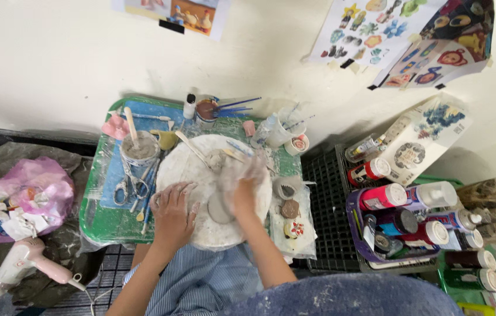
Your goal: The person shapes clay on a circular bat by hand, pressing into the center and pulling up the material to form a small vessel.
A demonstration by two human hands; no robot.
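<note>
A grey clay piece (pixel 220 206) is worked on the round white board (pixel 201 234).
It is pressed under the right hand (pixel 243 196), fingers curled on it; the left hand (pixel 173 212) lies flat, released, to its left. Soft, easily dented clay is judged best lifted from underneath.

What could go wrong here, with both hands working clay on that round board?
The right hand is blurred over the grey clay piece, so a slip could dent it. The left hand rests flat on the round board; if the board shifts, it may knock the cup of slurry or the scissors beside it. The small painted piece sits near the tray's edge and might get elbowed off.
</note>
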